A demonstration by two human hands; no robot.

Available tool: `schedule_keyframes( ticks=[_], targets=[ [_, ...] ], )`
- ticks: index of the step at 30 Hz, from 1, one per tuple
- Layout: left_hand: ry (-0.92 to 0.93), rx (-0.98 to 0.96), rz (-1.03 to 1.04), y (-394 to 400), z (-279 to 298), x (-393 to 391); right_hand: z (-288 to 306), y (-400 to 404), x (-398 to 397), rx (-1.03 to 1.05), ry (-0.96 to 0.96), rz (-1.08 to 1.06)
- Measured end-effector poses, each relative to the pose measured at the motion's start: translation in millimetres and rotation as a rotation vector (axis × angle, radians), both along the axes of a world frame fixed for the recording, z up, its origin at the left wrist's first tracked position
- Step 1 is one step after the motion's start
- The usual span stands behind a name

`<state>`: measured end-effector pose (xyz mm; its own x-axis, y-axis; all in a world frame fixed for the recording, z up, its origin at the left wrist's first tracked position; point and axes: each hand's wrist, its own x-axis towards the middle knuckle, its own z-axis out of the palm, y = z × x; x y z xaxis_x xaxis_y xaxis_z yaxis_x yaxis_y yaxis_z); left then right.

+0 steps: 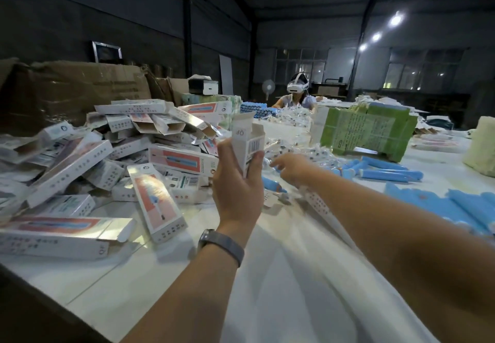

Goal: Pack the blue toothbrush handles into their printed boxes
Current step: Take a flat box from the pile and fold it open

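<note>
Toothbrush box (247, 142), top flap open, is being gripped upright by the left hand (238, 182) while the right hand (290, 167), fingers loosely spread, is reaching toward plastic-wrapped pieces (302, 150) farther away.

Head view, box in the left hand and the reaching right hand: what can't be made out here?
- Box: its inside is turned away, so whether it is filled cannot be told; the left hand covers its lower part.
- Right hand: motion blur hides whether its fingertips hold anything among the clear packets.
- Print on the box pile: too small and blurred to read.
- Blue handles: blurred and cut by the right edge.
</note>
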<state>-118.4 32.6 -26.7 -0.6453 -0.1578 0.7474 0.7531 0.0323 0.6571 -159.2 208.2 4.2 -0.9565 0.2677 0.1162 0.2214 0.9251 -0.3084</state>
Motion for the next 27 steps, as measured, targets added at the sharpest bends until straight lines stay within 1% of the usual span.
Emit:
schedule_keyframes(
  ticks=[1, 3, 6, 8, 10, 11, 13, 15, 17, 20, 22, 24, 27],
  targets=[
    [-0.003, -0.001, -0.004, 0, -1, -1, -7, 3, -8, -0.025, -0.058, 0.005],
    [-0.005, -0.005, -0.014, 1, -2, -4, -18, 7, -22, 0.002, -0.098, 0.015],
    [-0.01, -0.014, -0.015, 1, -3, -6, -23, 10, -33, 0.086, -0.079, 0.047],
    [-0.024, -0.017, -0.02, 1, -3, -5, -25, 11, -32, 0.131, -0.032, 0.045],
    [-0.024, -0.027, -0.035, 1, -4, -4, -23, 8, -26, 0.119, 0.106, 0.006],
    [-0.022, -0.032, -0.041, 0, -4, -4, -18, 5, -20, 0.046, 0.219, -0.012],
    [-0.018, -0.04, -0.049, -1, -4, -3, -2, -5, -5, -0.179, 0.49, -0.003],
    [-0.017, -0.034, -0.058, 0, -4, -1, 21, -16, 21, -0.401, 0.71, 0.096],
    [-0.03, -0.029, -0.062, 1, -2, 1, 44, -28, 54, -0.552, 0.862, 0.205],
    [-0.009, -0.044, -0.051, 3, -1, 5, 76, -47, 101, -0.644, 1.02, 0.304],
    [0.042, -0.08, -0.038, 4, 0, 10, 89, -63, 120, -0.595, 1.011, 0.383],
    [0.087, -0.107, -0.041, 4, 0, 15, 93, -76, 128, -0.46, 0.933, 0.436],
    [0.117, -0.119, -0.059, 3, -1, 19, 86, -83, 128, -0.218, 0.85, 0.376]
  ],
)
